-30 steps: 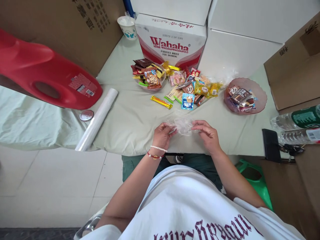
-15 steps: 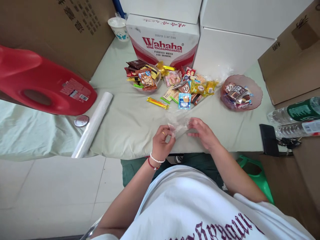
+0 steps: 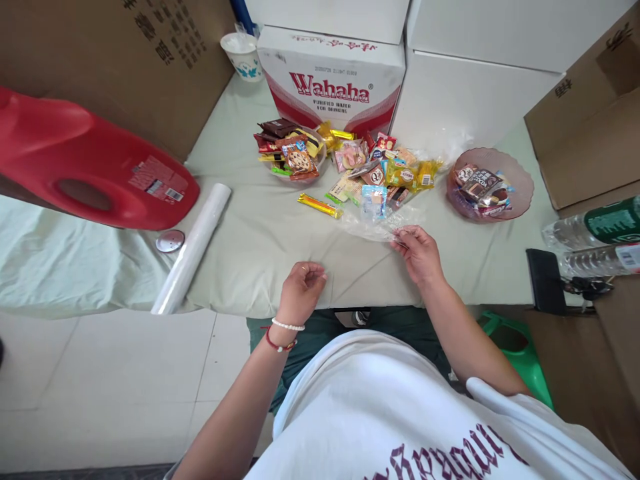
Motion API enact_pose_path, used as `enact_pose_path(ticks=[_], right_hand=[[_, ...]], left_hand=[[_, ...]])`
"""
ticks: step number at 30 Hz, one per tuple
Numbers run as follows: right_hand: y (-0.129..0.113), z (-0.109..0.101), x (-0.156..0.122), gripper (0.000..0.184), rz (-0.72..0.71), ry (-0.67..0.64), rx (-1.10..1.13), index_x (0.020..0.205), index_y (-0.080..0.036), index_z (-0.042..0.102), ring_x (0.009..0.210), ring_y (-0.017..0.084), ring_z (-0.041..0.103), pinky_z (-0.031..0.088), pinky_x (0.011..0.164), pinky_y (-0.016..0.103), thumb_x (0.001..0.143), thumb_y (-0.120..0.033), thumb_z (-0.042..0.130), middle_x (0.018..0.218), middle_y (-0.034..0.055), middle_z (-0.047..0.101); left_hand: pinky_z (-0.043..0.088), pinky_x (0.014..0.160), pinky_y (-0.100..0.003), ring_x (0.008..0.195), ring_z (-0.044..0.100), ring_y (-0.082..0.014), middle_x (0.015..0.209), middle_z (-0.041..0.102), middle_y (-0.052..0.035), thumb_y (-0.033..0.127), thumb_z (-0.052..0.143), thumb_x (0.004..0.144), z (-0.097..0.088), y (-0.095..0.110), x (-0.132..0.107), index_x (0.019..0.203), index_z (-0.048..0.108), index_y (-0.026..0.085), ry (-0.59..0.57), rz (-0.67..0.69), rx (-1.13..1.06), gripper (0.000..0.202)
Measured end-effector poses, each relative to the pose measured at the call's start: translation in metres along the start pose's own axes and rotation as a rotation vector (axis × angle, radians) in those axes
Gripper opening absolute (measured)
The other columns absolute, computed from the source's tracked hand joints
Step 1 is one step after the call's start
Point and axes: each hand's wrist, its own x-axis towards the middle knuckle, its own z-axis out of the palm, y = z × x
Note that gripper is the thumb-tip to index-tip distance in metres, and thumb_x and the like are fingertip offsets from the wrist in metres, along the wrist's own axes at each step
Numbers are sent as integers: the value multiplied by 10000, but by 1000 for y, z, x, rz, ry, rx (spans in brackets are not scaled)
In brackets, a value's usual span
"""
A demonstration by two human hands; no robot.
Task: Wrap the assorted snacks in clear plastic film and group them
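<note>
My right hand (image 3: 419,257) pinches the edge of a clear plastic bag (image 3: 367,227). The bag spreads leftward over the green cloth and partly covers a blue snack packet (image 3: 373,201). Left of it, near the table's front edge, my left hand (image 3: 302,288) is closed with curled fingers, and nothing shows in it. Just beyond the bag lie a yellow stick-shaped packet (image 3: 321,205) and a pile of wrapped snacks (image 3: 401,173). A bowl (image 3: 320,175) heaped with snacks stands at the pile's left. To the right is a pink translucent bowl (image 3: 523,187) with several packets inside.
A white plastic roll (image 3: 193,250) and a round tin-like disc (image 3: 170,241) lie left, beside a large red jug (image 3: 100,160). A Wahaha carton (image 3: 333,80) and a paper cup (image 3: 243,57) stand behind. Bottles (image 3: 613,220) and a black phone-like object (image 3: 546,281) are at right.
My left hand has come off the plastic bag and moved left and nearer me. My right hand has the bag, which now lies spread lower, over the blue packet.
</note>
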Motion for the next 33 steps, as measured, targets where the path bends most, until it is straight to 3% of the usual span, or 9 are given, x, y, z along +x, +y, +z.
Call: enact_pose_path(ticks=[5,8,13,17,21,23,26,29,33], right_hand=[[9,-11,-12,61,-462,-105,-360,902,-248,700,1076,214,690,554,983,400,899,-305,680,1087,51,733],[13,-14,-21,150,-717,-219,-646,968,-246,701,1153,232,679,543,1021,421,938,-176,571,1166,82,712],[38,-9,-38,287,-884,-350,-894,1111,-221,684,1213,270,621,563,1007,443,912,-85,527,1303,146,639],[58,-8,-49,344,-804,-382,-928,1155,-232,668,1234,271,590,568,1026,462,881,-74,532,1364,148,590],[63,-20,-58,311,-709,-372,-869,1127,-225,669,1281,266,588,553,1060,477,886,-83,532,1417,160,551],[57,-29,-63,281,-686,-394,-852,1124,-219,687,1292,275,585,545,1068,498,908,-111,542,1416,172,562],[39,-45,-67,259,-607,-613,-819,1190,-227,717,1361,302,551,489,1134,547,961,-244,598,1461,171,593],[13,-60,-59,405,-333,-780,-668,1268,-247,725,1337,294,605,465,1161,537,1051,-509,505,1414,133,678],[-17,-65,-34,798,-59,-392,-466,1058,-235,777,1098,279,719,582,969,464,1041,-759,175,1111,115,781]], left_hand=[[620,784,-361,1055,711,-238,1176,658,-82,757,643,831,3,38,18,1058,571,235,31,-189,-303,574],[618,847,-421,1200,674,-296,1301,624,-131,824,562,846,20,65,42,1179,545,235,80,-231,-310,677],[372,1228,-512,1481,448,-360,1520,511,-206,670,816,735,80,87,59,1440,479,175,100,180,91,925],[325,1249,-488,1499,402,-361,1514,510,-227,396,880,691,120,76,63,1394,522,127,8,318,299,833],[502,918,-384,916,634,-239,889,660,-61,356,738,832,127,54,76,918,606,186,4,85,169,232],[462,744,-313,694,525,-170,675,529,24,398,678,891,126,44,80,743,506,225,6,36,95,285],[362,615,-260,606,394,-126,602,396,63,436,567,969,127,35,79,676,374,244,26,34,23,400],[321,594,-254,607,360,-118,607,359,68,488,520,999,125,32,71,686,336,246,95,63,-37,437],[332,631,-265,637,398,-125,637,392,65,605,538,984,121,34,55,736,405,239,147,200,-42,462]])
